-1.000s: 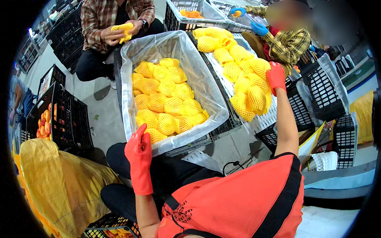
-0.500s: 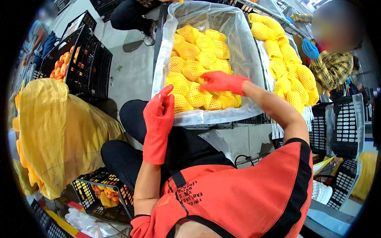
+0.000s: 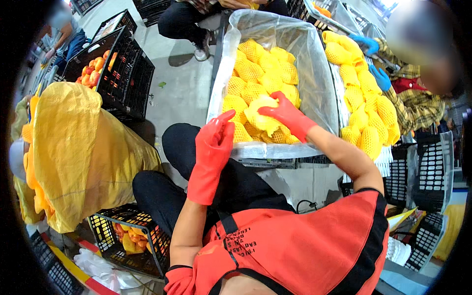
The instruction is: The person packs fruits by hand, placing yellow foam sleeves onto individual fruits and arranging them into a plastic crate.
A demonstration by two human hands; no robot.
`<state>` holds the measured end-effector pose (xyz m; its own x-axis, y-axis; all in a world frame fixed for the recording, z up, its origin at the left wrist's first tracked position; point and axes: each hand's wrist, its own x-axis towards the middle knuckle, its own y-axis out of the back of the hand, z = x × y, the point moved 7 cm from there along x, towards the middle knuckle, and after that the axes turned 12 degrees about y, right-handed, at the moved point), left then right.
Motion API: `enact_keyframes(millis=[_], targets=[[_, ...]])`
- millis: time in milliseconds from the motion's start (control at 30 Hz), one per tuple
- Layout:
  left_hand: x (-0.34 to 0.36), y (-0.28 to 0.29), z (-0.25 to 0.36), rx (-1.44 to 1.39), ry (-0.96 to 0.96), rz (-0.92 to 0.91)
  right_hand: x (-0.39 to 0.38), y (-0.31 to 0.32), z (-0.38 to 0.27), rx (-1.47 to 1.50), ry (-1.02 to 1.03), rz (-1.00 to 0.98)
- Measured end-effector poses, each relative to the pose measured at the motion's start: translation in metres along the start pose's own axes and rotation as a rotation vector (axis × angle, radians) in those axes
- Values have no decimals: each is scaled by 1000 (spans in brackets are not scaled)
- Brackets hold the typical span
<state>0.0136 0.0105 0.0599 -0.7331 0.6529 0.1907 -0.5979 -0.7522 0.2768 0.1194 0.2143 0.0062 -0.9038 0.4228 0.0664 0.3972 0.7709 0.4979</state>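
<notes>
Both my hands wear red rubber gloves. My right hand grips a foam-netted fruit near the front of the lined crate, its fingers around the right side. This piece is paler yellow than those around it, and its net looks crumpled. Several fruits in yellow foam nets lie packed below and behind it. By the crate's front left corner, my left hand is raised with its fingers loosely stretched and nothing visible in them. A translucent plastic liner covers the crate's walls.
Netted fruits are heaped right of the crate, beside a co-worker's blue-gloved hands. A yellow sack stands at my left, with a crate of bare fruit behind. A low black crate holds more fruit. Another person sits beyond.
My right hand has closed on a foam-netted fruit and lifted it slightly above the others. My left hand stays raised at the crate's corner. The whole view has shifted a little.
</notes>
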Motion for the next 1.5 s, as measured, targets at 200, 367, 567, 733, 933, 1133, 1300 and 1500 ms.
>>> enact_keyframes(millis=[200,367,567,733,933,1133,1300,1500], targets=[[-4,-21,44,143,-71,-151,-41,-11,-36,6,520,148],[0,-11,28,-141,-187,-101,-26,-42,-78,270,392,322],[-2,-4,25,-349,-187,47,-32,-64,-106,771,379,582],[-13,24,61,-69,-167,296,-30,-66,-121,995,406,439],[-6,7,38,-350,38,4,-31,-83,-90,952,154,429],[10,-7,8,-929,395,-194,-29,-74,-95,845,73,488],[16,-9,9,-945,380,-234,-31,-72,-78,848,29,595],[24,6,9,-893,468,-170,-30,-71,-86,1119,1,521]])
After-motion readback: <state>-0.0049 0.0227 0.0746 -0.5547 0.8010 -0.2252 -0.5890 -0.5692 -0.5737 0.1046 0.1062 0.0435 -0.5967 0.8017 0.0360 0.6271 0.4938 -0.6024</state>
